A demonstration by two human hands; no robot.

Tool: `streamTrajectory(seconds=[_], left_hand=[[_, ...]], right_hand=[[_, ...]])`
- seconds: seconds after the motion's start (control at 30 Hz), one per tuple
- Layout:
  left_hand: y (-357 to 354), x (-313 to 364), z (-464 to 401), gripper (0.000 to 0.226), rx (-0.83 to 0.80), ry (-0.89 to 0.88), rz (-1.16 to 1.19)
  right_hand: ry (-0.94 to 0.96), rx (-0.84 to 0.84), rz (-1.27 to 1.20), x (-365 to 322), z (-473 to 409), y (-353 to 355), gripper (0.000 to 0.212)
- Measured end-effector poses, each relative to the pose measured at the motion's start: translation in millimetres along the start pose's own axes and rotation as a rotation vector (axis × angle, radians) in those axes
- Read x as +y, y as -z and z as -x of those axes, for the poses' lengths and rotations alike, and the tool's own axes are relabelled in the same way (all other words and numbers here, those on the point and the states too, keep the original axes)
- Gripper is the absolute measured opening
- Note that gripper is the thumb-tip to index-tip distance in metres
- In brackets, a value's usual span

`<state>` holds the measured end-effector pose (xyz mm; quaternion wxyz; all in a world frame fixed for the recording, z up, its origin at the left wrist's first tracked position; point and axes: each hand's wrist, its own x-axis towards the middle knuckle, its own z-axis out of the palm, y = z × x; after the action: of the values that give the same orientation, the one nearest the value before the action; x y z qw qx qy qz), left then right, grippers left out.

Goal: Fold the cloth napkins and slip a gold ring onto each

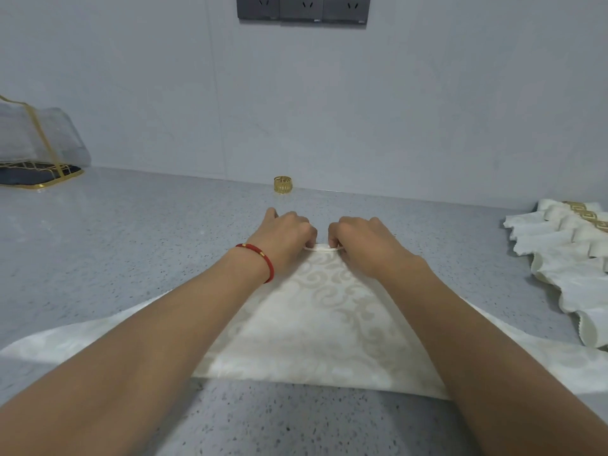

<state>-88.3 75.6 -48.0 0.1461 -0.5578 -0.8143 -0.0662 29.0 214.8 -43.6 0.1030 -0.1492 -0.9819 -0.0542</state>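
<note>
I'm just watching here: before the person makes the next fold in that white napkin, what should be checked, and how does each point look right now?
1. Both hands on the cloth: ok. The left hand and right hand pinch the far tip of the napkin.
2. Far tip started: ok, a small roll of cloth shows between the hands.
3. Napkin lying flat: ok where visible; the forearms hide its sides.
4. Gold ring within reach: ok, it stands free on the counter beyond the hands, near the wall.
5. Finished napkins out of the way: ok, at the right, apart from this one.
6. Edges lined up underneath: cannot tell.
</note>
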Motion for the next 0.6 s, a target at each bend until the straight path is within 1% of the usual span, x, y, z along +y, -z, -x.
streamTrajectory(seconds=[0.07,0.1,0.17,0.2,0.23,0.27,0.33,0.37,0.4,0.47,0.53,0.6], left_hand=[[-2.8,0.7,6.7,0.025,-0.001,0.048,0.085],[-5.2,2.1,10.1,0.026,0.049,0.113,0.196],[-13.1,3.3,15.4,0.026,0.192,0.304,0.480],[-17.0,4.3,18.2,0.024,0.248,0.382,0.576],[-19.4,4.6,19.6,0.025,0.266,0.415,0.616],[-19.9,3.9,20.2,0.025,0.253,0.406,0.609],[-20.5,1.0,17.5,0.019,0.219,0.344,0.501],[-20.6,0.5,16.9,0.020,0.209,0.326,0.432],[-19.5,1.3,17.1,0.022,0.199,0.322,0.369],[-17.4,3.6,19.6,0.018,0.186,0.335,0.266],[-16.2,3.7,22.4,0.016,0.217,0.277,0.195],[-12.2,1.4,26.3,0.021,0.243,0.155,0.080]], right_hand=[[0.015,0.027,-0.016,1.4,11.2,-5.6,0.026],[-0.002,0.075,-0.070,2.2,16.2,-9.2,0.027],[-0.103,0.185,-0.281,3.6,22.5,-16.6,0.028],[-0.146,0.219,-0.353,3.6,23.7,-19.8,0.027],[-0.174,0.238,-0.409,5.6,22.5,-24.0,0.022],[-0.191,0.236,-0.427,7.4,21.3,-26.4,0.017],[-0.213,0.213,-0.420,10.2,17.2,-31.6,0.027],[-0.224,0.208,-0.419,9.9,15.5,-32.5,0.025],[-0.248,0.208,-0.408,8.2,16.1,-31.0,0.018],[-0.298,0.239,-0.394,6.4,18.6,-28.6,0.008],[-0.262,0.250,-0.365,5.5,22.3,-24.8,0.009],[-0.173,0.230,-0.271,5.7,29.1,-17.0,0.015]])
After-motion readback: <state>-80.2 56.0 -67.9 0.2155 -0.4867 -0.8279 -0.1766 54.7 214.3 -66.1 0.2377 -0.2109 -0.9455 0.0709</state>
